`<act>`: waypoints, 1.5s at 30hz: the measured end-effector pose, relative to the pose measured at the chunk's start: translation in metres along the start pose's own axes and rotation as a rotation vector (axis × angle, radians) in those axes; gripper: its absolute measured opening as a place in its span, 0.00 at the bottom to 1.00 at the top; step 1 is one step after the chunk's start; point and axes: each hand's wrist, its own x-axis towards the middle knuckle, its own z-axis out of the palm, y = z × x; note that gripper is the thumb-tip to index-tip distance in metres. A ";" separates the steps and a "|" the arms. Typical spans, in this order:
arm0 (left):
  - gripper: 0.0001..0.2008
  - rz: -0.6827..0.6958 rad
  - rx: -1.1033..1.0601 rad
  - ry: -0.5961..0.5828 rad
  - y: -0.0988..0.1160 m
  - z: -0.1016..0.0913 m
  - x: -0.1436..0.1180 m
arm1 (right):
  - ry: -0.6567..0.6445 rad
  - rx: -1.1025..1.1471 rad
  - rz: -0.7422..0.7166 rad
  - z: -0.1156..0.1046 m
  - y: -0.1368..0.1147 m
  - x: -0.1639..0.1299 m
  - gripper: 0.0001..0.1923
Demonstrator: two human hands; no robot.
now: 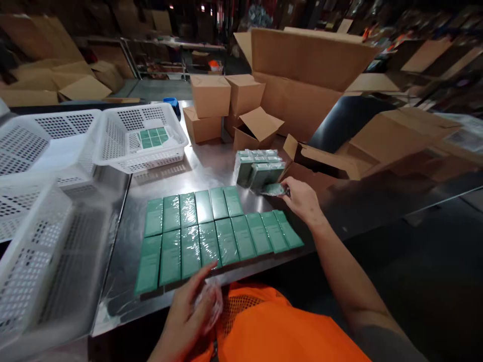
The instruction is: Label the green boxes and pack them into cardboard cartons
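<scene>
My left hand (184, 314) is at the front edge of the metal table, its fingers curled round crumpled clear plastic film (213, 304). Farther off to the right, my right hand (300, 198) pinches the end of a small green plastic-wrapped packet (273, 189). Something small and dark shows at those fingertips; I cannot make it out. Just beyond that packet, several green packs (260, 168) stand upright in clear wrap. Between my hands, two rows of flat green boxes (226, 241) in shiny film lie side by side on the metal table (128, 251).
White perforated baskets (139, 163) stand on the left, one with green-printed pieces inside. Small brown cartons (210, 95) are stacked at the back, beside a large open carton (298, 100). An opened carton (320, 166) lies just beyond my right hand. A blue object (172, 105) sits behind the baskets.
</scene>
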 end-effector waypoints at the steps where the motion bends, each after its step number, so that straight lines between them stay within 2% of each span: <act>1: 0.18 0.029 0.024 -0.004 0.001 -0.003 0.005 | 0.068 0.065 0.025 -0.003 -0.005 -0.009 0.17; 4: 0.14 0.072 0.076 -0.021 0.007 -0.005 0.027 | 0.337 0.471 0.139 0.001 -0.040 -0.043 0.31; 5: 0.15 0.071 0.070 -0.005 0.009 -0.004 0.036 | 0.356 0.634 0.162 0.008 -0.056 -0.055 0.33; 6: 0.19 0.068 0.043 0.031 0.012 -0.002 0.045 | 0.321 0.780 0.165 0.017 -0.074 -0.065 0.31; 8: 0.26 0.058 -0.060 0.134 0.016 0.003 0.065 | 0.140 1.006 0.128 0.037 -0.107 -0.083 0.26; 10: 0.22 0.033 -0.096 0.211 0.019 0.004 0.081 | -0.031 1.100 0.036 0.053 -0.132 -0.093 0.24; 12: 0.17 0.048 -0.028 0.235 0.021 0.002 0.090 | -0.083 1.087 -0.079 0.060 -0.144 -0.093 0.27; 16: 0.16 0.140 0.157 0.180 0.017 -0.006 0.090 | -0.039 1.018 -0.245 0.050 -0.143 -0.079 0.38; 19: 0.17 0.110 0.179 0.160 0.007 -0.009 0.087 | -0.057 1.009 -0.226 0.043 -0.145 -0.069 0.29; 21: 0.16 0.056 0.193 0.152 0.000 -0.009 0.087 | -0.056 1.030 -0.168 0.046 -0.149 -0.065 0.23; 23: 0.14 0.019 0.224 0.130 -0.006 -0.010 0.088 | -0.084 1.050 -0.142 0.053 -0.151 -0.062 0.22; 28: 0.11 0.042 0.379 0.041 -0.013 -0.016 0.091 | -0.296 0.925 -0.203 0.066 -0.144 -0.056 0.15; 29: 0.11 0.043 0.427 0.038 -0.013 -0.017 0.091 | -0.321 0.893 -0.224 0.064 -0.142 -0.055 0.15; 31: 0.17 0.062 0.484 0.048 -0.012 -0.018 0.090 | -0.304 0.881 -0.264 0.058 -0.139 -0.055 0.23; 33: 0.29 0.120 0.435 0.068 -0.010 -0.019 0.088 | -0.240 0.944 -0.286 0.050 -0.139 -0.054 0.36; 35: 0.35 0.171 0.312 0.085 -0.008 -0.019 0.086 | -0.205 1.024 -0.294 0.045 -0.140 -0.054 0.41; 37: 0.27 0.166 0.247 0.082 -0.007 -0.017 0.086 | -0.239 1.046 -0.307 0.044 -0.142 -0.052 0.35; 40: 0.14 0.087 0.395 0.020 -0.009 -0.014 0.088 | -0.359 0.957 -0.341 0.050 -0.143 -0.049 0.26; 42: 0.12 0.046 0.510 0.004 -0.010 -0.012 0.089 | -0.379 0.921 -0.356 0.052 -0.145 -0.049 0.26; 45: 0.15 0.082 0.559 -0.008 -0.010 -0.011 0.087 | -0.269 1.017 -0.352 0.046 -0.149 -0.054 0.24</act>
